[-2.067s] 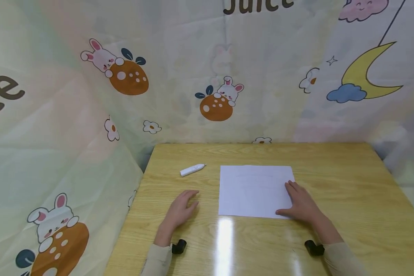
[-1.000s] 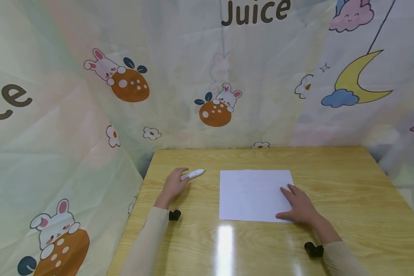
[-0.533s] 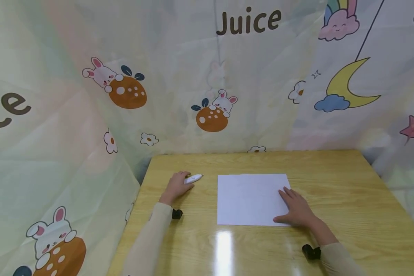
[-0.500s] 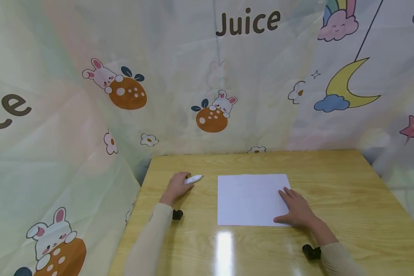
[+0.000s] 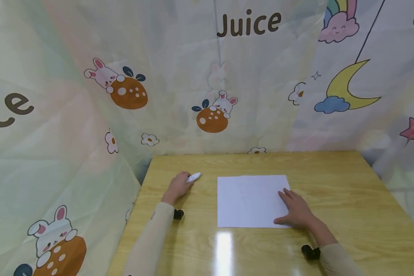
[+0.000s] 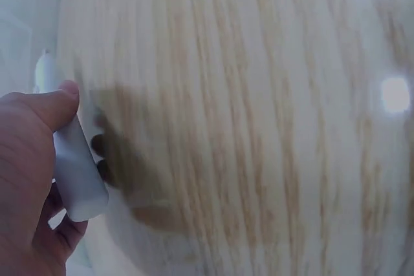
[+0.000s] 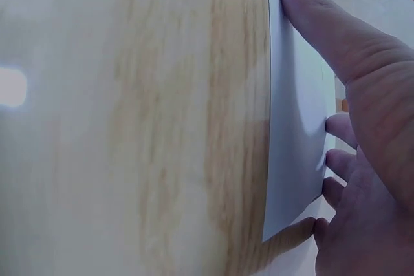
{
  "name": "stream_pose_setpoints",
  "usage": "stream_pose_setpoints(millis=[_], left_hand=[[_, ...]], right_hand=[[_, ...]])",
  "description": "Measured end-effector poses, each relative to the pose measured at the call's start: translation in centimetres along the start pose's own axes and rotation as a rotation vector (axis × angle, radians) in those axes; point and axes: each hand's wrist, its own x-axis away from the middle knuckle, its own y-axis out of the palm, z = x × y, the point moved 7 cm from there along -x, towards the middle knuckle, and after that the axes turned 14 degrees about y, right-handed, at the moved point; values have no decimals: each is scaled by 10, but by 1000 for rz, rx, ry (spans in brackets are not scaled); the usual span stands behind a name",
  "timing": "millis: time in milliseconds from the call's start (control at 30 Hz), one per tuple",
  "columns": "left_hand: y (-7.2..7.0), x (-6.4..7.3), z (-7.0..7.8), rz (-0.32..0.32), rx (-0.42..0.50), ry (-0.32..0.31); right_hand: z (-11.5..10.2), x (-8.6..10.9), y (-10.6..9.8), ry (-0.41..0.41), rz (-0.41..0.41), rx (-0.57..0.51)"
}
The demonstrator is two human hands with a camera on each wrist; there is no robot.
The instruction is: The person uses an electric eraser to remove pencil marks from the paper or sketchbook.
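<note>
White pen (image 5: pixel 194 177) was left of white paper sheet (image 5: pixel 250 201), apart from it, tip angled away and rightward; whether lifted off counter (image 5: pixel 262 253), couldn't tell. Left grip (image 5: pixel 178 184) grasped pen body, thumb against fingers. Right grip (image 5: pixel 296 209) released, fingers spread, thumb on sheet near its front edge, fingertips by right edge. Doing it well likely called for firm hold behind tip, no rolling, light right-side pressure so sheet wouldn't slide. Cartoon-print backdrop (image 5: pixel 172 76) stood behind counter
</note>
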Motion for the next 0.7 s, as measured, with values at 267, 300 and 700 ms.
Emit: stream_pose_setpoints(millis=[267, 300, 700], left_hand=[[-2, 11, 5, 36, 241, -54], [-1, 12, 4, 51, 276, -59], [1, 13, 18, 283, 630, 17]], right_hand=[[-1, 0, 1, -15, 27, -2], [-2, 0, 1, -22, 28, -4], [4, -2, 3, -7, 9, -1]])
